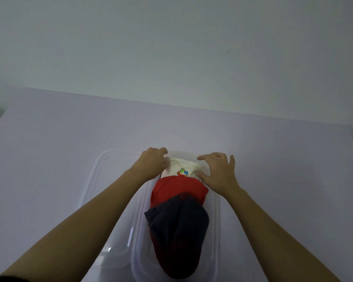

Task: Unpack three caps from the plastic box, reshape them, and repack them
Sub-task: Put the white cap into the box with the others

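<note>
A clear plastic box [216, 231] lies on the table with three caps nested in a row inside it. The white cap [183, 166] with a coloured logo is at the far end, the red cap [178, 190] sits in the middle, and the dark navy cap [179, 237] is nearest me. My left hand [152, 162] rests on the white cap's left side with fingers curled against it. My right hand [218, 171] lies on the cap's right side, fingers spread and thumb pressing the fabric.
The box's clear lid [102, 180] lies flat on the table to the left of the box, partly under my left forearm. The pale table [69, 123] ends at a far edge against a plain wall.
</note>
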